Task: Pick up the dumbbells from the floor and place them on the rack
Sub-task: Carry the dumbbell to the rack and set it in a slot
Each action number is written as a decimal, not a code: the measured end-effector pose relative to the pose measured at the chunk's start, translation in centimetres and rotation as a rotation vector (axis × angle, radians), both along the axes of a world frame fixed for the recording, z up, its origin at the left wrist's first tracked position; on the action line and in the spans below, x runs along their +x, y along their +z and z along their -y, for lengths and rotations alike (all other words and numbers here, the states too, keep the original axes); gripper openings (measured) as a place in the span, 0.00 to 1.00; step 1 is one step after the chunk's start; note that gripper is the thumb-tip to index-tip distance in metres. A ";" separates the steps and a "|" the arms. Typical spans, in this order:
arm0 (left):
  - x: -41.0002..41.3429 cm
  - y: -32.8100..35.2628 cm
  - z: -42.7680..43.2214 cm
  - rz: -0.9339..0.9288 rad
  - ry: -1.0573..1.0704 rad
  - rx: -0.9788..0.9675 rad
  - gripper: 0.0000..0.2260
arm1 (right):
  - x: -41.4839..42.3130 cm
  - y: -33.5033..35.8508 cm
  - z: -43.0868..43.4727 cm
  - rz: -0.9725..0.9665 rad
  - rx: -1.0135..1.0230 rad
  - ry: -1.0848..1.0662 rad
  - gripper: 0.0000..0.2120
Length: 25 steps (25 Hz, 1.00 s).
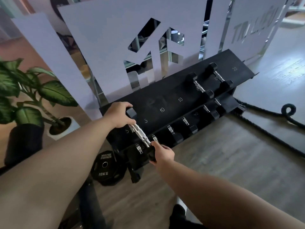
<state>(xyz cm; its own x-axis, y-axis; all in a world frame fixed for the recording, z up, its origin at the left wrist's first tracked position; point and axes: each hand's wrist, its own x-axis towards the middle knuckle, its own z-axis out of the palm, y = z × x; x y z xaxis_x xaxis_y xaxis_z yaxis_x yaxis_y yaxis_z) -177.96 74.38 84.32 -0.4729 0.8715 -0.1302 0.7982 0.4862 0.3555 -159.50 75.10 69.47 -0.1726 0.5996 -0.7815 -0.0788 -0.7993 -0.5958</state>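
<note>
A small black dumbbell with a chrome handle lies across the left end of the black rack's top shelf, by the white "5" marks. My left hand grips its far head. My right hand holds its near head at the shelf's front edge. Two more dumbbells rest further right on the top shelf. Several dumbbells sit on the lower shelf.
A black 10 kg weight plate lies on the wooden floor left of the rack. A potted plant stands at the left. A thick black rope lies on the floor at the right. Mirrored panels stand behind the rack.
</note>
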 end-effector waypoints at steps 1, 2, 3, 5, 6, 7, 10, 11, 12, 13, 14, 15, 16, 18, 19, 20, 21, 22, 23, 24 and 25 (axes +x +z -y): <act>-1.3 -0.6 -2.0 -0.015 -0.021 -0.005 0.37 | -1.3 -0.6 -2.0 0.019 -0.020 -0.019 0.25; -2.5 -1.2 -4.1 -0.027 -0.039 -0.018 0.37 | -2.6 -1.0 -4.1 0.038 -0.039 -0.024 0.24; -3.7 -1.7 -6.2 -0.039 -0.049 -0.045 0.37 | -3.7 -1.4 -6.0 0.043 -0.054 -0.017 0.24; -6.2 -2.7 -10.2 -0.093 -0.071 -0.106 0.37 | -6.2 -2.4 -9.5 0.042 -0.075 -0.011 0.24; -7.4 -3.1 -11.9 -0.128 -0.080 -0.119 0.37 | -7.5 -2.8 -10.9 0.044 -0.086 -0.010 0.24; -8.4 -3.6 -13.2 -0.149 -0.084 -0.122 0.36 | -8.7 -3.2 -12.0 0.043 -0.098 -0.010 0.23; -12.3 -5.8 -17.0 -0.141 -0.079 -0.144 0.36 | -12.4 -4.7 -15.0 0.085 -0.133 -0.027 0.21; -13.6 -6.7 -18.0 -0.114 -0.084 -0.169 0.36 | -13.4 -5.2 -15.9 0.104 -0.145 -0.034 0.20; -14.9 -7.7 -19.2 -0.086 -0.092 -0.196 0.36 | -14.3 -6.0 -16.7 0.119 -0.157 -0.047 0.20; -16.2 -8.8 -20.4 -0.069 -0.107 -0.217 0.36 | -15.3 -6.8 -17.7 0.134 -0.170 -0.063 0.20; -17.3 -9.9 -21.5 -0.063 -0.128 -0.229 0.37 | -16.2 -7.6 -18.5 0.150 -0.178 -0.073 0.20; -18.3 -10.9 -22.5 -0.060 -0.148 -0.236 0.37 | -17.1 -8.5 -19.4 0.167 -0.179 -0.073 0.21; -19.5 -12.3 -23.9 -0.062 -0.174 -0.247 0.37 | -18.2 -9.6 -20.4 0.187 -0.184 -0.090 0.22; -21.5 -14.9 -26.6 -0.083 -0.223 -0.269 0.36 | -20.4 -11.3 -22.4 0.228 -0.196 -0.137 0.24; -22.3 -16.1 -27.5 -0.089 -0.249 -0.281 0.36 | -21.4 -12.2 -23.0 0.251 -0.207 -0.150 0.23; -23.1 -17.2 -28.4 -0.092 -0.273 -0.285 0.35 | -22.1 -13.1 -23.6 0.265 -0.217 -0.165 0.23; -23.8 -18.3 -29.2 -0.094 -0.290 -0.289 0.35 | -22.7 -14.0 -24.1 0.277 -0.225 -0.173 0.22; -24.2 -19.3 -29.7 -0.097 -0.304 -0.291 0.35 | -23.1 -14.7 -24.4 0.292 -0.226 -0.171 0.22; -24.7 -20.1 -30.2 -0.096 -0.319 -0.297 0.35 | -23.6 -15.3 -24.6 0.305 -0.216 -0.165 0.23; -25.2 -21.1 -30.6 -0.091 -0.336 -0.315 0.34 | -24.1 -16.1 -24.6 0.326 -0.205 -0.163 0.25; -25.7 -22.2 -31.1 -0.085 -0.348 -0.333 0.34 | -24.5 -17.0 -24.7 0.360 -0.183 -0.166 0.27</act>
